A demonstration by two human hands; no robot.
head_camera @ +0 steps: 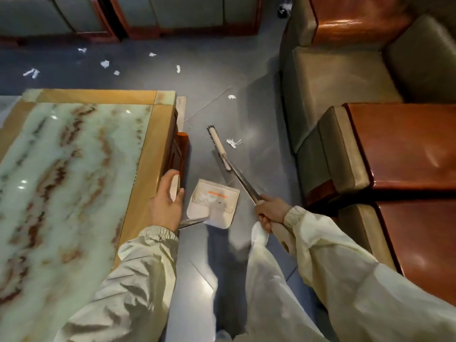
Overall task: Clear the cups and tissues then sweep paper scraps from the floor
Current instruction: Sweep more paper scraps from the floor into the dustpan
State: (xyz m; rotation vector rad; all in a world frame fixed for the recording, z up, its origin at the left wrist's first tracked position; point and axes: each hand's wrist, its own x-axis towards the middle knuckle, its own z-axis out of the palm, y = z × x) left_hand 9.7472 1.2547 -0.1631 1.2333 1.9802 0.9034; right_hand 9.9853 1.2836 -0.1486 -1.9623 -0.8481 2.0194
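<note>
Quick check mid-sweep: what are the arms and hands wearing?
Both arms wear the same pale cream, crinkly lightweight fabric: the left sleeve and right sleeve are each gathered with elastic at the wrist. The left hand and right hand are bare: no gloves, watch or rings visible.

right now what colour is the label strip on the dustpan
The label strip is orange, on a white dustpan; head view.

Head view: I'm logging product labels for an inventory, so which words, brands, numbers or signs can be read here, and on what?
On the dustpan, an orange sticker: any print on it is too blurred to read.
The broom, table and armchairs show no writing.
Nothing here can be quoted as readable text.
</note>
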